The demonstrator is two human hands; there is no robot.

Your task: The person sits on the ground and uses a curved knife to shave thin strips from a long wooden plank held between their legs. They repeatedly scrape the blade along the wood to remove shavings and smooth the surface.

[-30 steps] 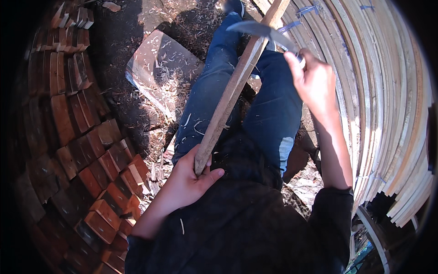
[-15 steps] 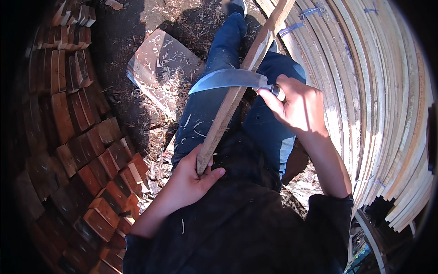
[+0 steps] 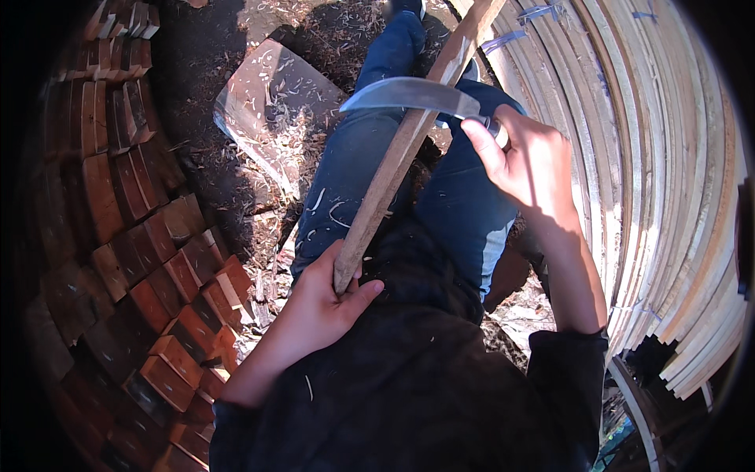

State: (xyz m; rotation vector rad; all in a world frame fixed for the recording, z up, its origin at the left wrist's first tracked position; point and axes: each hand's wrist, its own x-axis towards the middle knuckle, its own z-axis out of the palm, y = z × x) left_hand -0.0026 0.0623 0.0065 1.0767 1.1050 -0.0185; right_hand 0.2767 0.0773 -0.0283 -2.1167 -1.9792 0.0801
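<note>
A long wooden stick [image 3: 385, 180] slants across my lap, from my waist up to the far right. My left hand [image 3: 322, 296] is closed around its near end, thumb lying along the side. My right hand [image 3: 528, 161] grips the handle of a curved knife [image 3: 409, 92], a sickle-like blade. The blade lies across the upper part of the stick, pointing left; whether its edge touches the wood I cannot tell. Around the blade the stick's surface shows paler, freshly cut wood. Thin shavings cling to my blue jeans [image 3: 314, 193].
Stacked reddish-brown wood blocks [image 3: 174, 360] rise along the left. Long pale wooden strips [image 3: 629, 173], tied in bundles with purple bands, fill the right side. A flat slab [image 3: 275, 94] strewn with shavings lies on the ground beyond my left leg.
The knife in my right hand has moved up the stick, away from my body and slightly right. My left hand has shifted only a little, still on the near end.
</note>
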